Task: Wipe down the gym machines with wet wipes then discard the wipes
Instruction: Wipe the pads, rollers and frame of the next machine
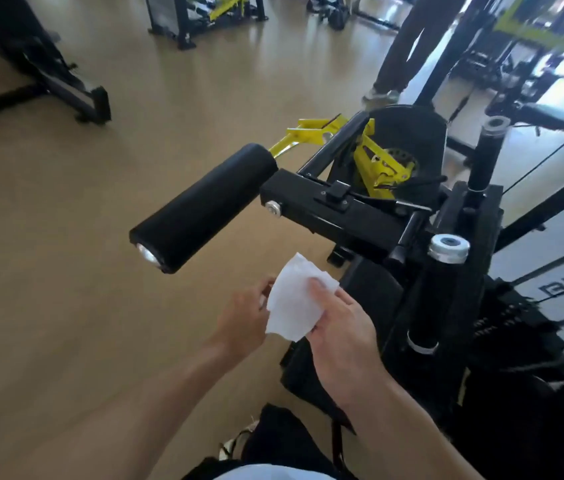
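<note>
Both of your hands hold the white wet wipe (293, 299) between them: your left hand (244, 317) pinches its left edge with curled fingers, and your right hand (341, 327) grips the right side, thumb pressed flat across the front of the sheet. The wipe is spread open and slightly crumpled, held in the air in front of your body, just below the near end of the black padded roller (201, 207) and not touching it. The roller sticks out to the left from a black steel arm (336, 216) of the gym machine, with a bright metal cap showing at its near end. Behind the arm, yellow frame parts (374, 161) meet a dark round housing. To the right stands a black upright post with a silver cap (448, 249). The tan floor (117, 133) stretches away to the left, where other black machines stand. Another person's legs (408, 46) show at the top right.
</note>
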